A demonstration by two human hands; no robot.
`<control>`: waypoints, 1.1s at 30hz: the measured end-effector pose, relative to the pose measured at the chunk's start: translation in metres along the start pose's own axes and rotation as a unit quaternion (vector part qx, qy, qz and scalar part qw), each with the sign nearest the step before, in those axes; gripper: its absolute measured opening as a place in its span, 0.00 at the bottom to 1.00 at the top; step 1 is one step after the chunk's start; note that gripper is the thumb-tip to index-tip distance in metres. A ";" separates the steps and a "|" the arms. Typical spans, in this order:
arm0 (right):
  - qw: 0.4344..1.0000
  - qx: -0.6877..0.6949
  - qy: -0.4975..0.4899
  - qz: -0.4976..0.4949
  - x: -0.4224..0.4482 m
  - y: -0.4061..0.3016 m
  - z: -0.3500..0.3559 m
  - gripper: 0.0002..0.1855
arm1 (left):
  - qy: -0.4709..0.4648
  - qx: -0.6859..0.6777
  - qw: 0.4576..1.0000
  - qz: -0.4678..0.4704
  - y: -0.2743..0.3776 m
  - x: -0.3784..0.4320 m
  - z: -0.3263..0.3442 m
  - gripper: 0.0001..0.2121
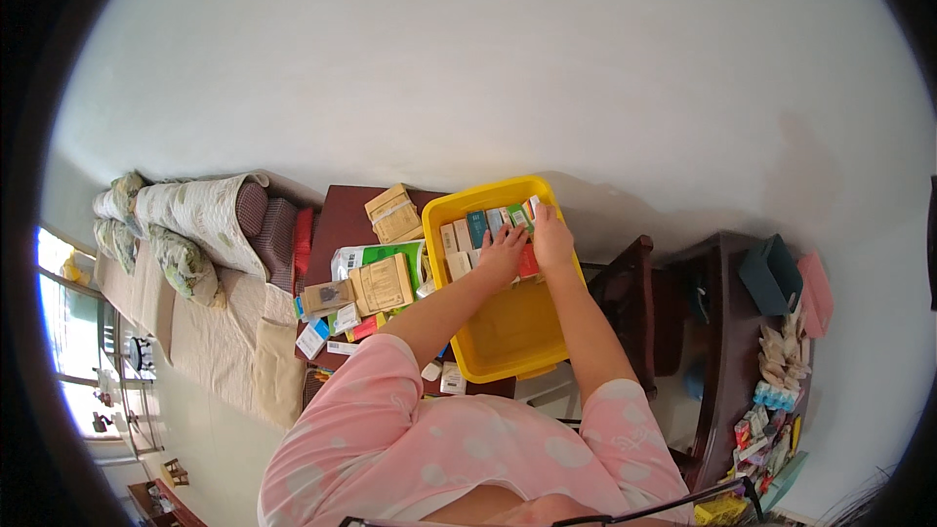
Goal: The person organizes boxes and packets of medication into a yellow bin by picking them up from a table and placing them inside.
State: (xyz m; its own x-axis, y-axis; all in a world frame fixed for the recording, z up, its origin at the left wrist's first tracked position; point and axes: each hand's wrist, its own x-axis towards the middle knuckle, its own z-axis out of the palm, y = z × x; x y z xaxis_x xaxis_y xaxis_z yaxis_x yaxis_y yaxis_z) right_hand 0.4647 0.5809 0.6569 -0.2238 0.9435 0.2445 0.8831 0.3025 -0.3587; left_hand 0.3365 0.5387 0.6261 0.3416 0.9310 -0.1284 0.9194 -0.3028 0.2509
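Observation:
A yellow plastic bin (512, 364) stands on a dark red table before me. Small cardboard boxes, among them a teal box (477, 228) and a red box (528, 261), fill its far part in rows; its near part shows bare bottom. My left hand (502, 256) lies with spread fingers on top of the boxes. At the bin's right side, my right hand (552, 238) has its fingers curled at a white box (534, 202) in the far corner; whether it grips the box is hidden. A green and white box (520, 216) is between the hands.
Left of the bin, the table (344, 212) bears brown paper packets (382, 284), a green and white bag (350, 256) and several small boxes. Beyond it is a sofa (212, 307). To the right are a dark wooden chair (640, 307) and a cabinet (721, 351) with containers; a wall rises behind.

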 end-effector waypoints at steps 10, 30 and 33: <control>0.997 -0.045 -0.065 0.015 -0.003 0.023 0.066 0.23 | -0.052 0.016 0.998 -0.025 -0.008 -0.032 -0.025 0.33; 0.979 0.007 -0.193 0.072 -0.069 -0.019 0.002 0.11 | 0.025 0.008 1.000 -0.012 -0.021 -0.084 -0.030 0.34; 0.988 0.068 -0.139 -0.009 -0.074 -0.040 -0.017 0.12 | 0.101 -0.044 0.993 -0.030 -0.032 -0.116 -0.055 0.30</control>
State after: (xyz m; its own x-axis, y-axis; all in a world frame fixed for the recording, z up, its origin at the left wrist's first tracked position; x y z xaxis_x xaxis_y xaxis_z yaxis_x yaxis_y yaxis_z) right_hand 0.4525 0.4964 0.6685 -0.3613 0.9325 0.0019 0.8180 0.3179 -0.4794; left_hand 0.2563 0.4512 0.6854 0.2322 0.9715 0.0473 0.9134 -0.2345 0.3327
